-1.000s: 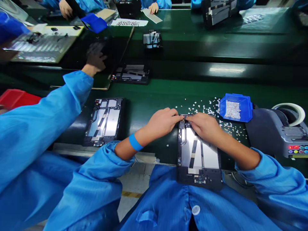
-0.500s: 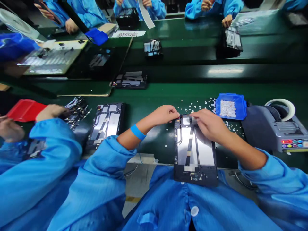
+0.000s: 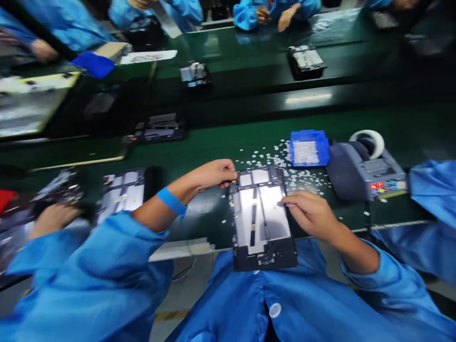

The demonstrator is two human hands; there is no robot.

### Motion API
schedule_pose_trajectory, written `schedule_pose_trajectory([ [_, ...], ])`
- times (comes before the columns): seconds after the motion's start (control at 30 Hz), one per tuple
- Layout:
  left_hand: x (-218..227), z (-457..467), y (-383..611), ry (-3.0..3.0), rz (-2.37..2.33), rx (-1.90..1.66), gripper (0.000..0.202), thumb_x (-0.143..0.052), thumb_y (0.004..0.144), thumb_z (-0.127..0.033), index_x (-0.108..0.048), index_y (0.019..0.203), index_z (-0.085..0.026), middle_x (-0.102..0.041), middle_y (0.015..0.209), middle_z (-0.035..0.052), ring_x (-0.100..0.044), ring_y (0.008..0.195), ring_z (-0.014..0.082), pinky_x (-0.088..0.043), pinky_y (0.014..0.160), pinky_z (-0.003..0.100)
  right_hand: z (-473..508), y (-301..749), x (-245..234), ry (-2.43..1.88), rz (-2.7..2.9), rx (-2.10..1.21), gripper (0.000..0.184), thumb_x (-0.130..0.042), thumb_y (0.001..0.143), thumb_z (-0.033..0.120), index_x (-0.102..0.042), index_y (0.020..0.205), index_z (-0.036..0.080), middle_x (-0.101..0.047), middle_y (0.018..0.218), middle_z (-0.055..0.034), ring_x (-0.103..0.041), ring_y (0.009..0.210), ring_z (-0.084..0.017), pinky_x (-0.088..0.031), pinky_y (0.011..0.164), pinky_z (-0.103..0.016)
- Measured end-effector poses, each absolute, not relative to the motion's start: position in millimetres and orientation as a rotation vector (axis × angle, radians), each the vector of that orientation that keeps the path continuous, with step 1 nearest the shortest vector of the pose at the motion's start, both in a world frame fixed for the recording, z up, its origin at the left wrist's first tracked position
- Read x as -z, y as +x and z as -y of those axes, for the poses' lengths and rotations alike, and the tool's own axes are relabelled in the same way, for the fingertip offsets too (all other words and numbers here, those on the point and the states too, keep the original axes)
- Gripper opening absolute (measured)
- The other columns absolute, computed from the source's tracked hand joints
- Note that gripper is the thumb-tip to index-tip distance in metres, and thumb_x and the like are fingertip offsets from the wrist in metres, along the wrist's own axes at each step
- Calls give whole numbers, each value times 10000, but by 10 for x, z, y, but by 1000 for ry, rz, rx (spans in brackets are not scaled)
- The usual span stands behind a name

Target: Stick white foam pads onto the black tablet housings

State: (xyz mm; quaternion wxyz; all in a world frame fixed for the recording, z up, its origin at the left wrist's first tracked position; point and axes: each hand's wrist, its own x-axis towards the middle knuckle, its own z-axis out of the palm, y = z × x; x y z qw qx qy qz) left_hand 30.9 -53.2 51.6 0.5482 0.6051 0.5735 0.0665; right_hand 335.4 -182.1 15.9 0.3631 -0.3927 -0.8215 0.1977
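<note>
An opened tablet (image 3: 275,223), its silvery inner plates and dark cables showing, lies in front of me with its lower end over the table's front edge. At its upper left corner is my left hand (image 3: 216,173), curled, with thumb and forefinger closed on the corner. My right hand (image 3: 310,213) is by the tablet's right side, its thumb and fingertips pinched together over the edge. Whatever sits in that pinch, if anything, is too small to make out. Small white pieces (image 3: 276,154) lie scattered behind and right of the tablet.
A blue bin (image 3: 327,148) of white pieces stands beyond the tablet, beside a grey tape dispenser (image 3: 347,173). Another opened tablet (image 3: 130,190) lies to my left, near a co-worker's hand (image 3: 55,219). Further tablets (image 3: 158,127) lie across the green table (image 3: 228,135). Co-workers sit opposite.
My right hand has moved from the tablet's top edge down to its right side. The left stays at the corner. Across the table, a co-worker's hand has left a tablet. The view has shifted right.
</note>
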Motion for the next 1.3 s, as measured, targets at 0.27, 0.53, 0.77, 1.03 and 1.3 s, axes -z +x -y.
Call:
schedule_pose_trajectory([
  [0.27,-547,522,341,1414,-1417,-247,219,-709,777,-395,-607,798,-202,-602,628,-49,-520,593,106,-383,580,205,2228,4539,-125,-1651,1100,-370,159,-674,929,340,-708,964,188,-693,823,-28,-630,694,-135,-521,641,-257],
  [0.53,-509,531,330,1545,-1500,-235,471,-773,734,-647,-658,940,-239,-664,736,-42,-542,660,152,-409,619,245,2249,5248,327,-1617,370,-923,543,-871,609,550,-631,887,151,-625,708,-13,-510,490,-82,-343,392,-179],
  [0.77,-778,678,225,1636,-1727,-465,260,-602,921,-478,-659,1059,-265,-648,869,-44,-570,772,150,-416,733,265,2162,5105,314,-1518,329,-972,403,-824,542,358,-519,739,182,-498,573,57,-416,459,-48,-293,383,-150],
  [1.03,-900,1282,712,1592,-1446,-710,260,-660,805,-420,-670,958,-209,-697,837,26,-632,752,190,-482,671,298,2083,3995,-125,-1421,686,-1052,271,-766,784,397,-608,816,179,-608,670,14,-516,508,-81,-408,448,-185],
  [1.3,-539,1376,1105,1130,-1022,-883,288,-714,818,-362,-611,1007,-172,-654,875,37,-575,703,114,-462,642,251,1608,2785,-349,-1298,1231,-1257,220,-672,895,382,-662,843,169,-652,682,-15,-574,579,-118,-455,543,-224],
])
